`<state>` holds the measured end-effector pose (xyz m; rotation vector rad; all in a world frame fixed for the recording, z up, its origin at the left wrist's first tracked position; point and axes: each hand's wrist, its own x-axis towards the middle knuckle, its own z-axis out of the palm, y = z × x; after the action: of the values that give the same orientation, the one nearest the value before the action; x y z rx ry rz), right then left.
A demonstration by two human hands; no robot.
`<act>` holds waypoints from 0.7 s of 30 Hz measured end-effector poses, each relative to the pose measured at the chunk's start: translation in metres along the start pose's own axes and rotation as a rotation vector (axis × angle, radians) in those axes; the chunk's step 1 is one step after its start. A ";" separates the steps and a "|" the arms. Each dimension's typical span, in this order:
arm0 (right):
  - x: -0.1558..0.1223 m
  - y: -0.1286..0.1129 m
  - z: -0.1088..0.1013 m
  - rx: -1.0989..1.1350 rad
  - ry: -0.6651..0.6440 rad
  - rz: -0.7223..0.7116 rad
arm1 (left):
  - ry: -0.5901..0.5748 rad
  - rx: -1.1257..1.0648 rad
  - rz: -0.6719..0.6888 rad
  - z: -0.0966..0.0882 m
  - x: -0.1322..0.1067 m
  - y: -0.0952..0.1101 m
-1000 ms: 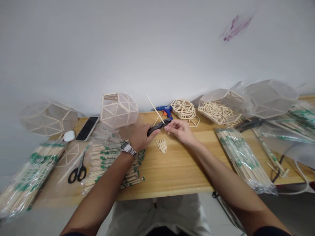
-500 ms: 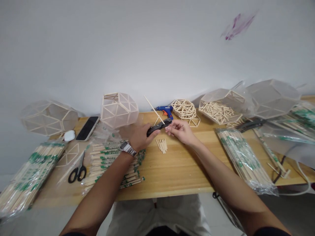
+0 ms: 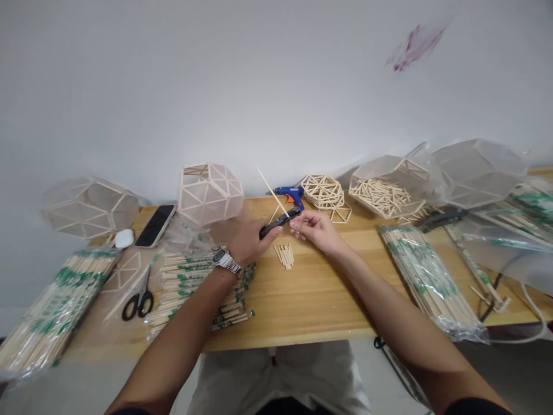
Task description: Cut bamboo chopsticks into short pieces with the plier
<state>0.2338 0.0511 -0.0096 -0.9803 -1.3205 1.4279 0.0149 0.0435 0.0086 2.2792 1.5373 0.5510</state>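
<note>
Black cutter (image 3: 279, 223) and pale stick (image 3: 272, 192) over the middle of the surface (image 3: 311, 294)
Far right, a clear faceted shell (image 3: 382, 193) holds short loose sticks; the left hand (image 3: 248, 242) wraps the cutter, the right hand (image 3: 317, 230) pinches the thin stick slanting up-left from its tip, above cut pieces (image 3: 284, 255)

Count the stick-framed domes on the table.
4 domes: one far left; one right of the phone; an open one holding loose sticks; one far right. Plastic at the right edge may hide more.
</note>
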 end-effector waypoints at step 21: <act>-0.002 -0.001 0.000 -0.092 0.022 -0.047 | 0.020 0.043 0.023 0.003 0.000 -0.004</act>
<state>0.2345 0.0495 -0.0089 -1.0160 -1.3940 1.3275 0.0134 0.0444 0.0041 2.3329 1.5482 0.5531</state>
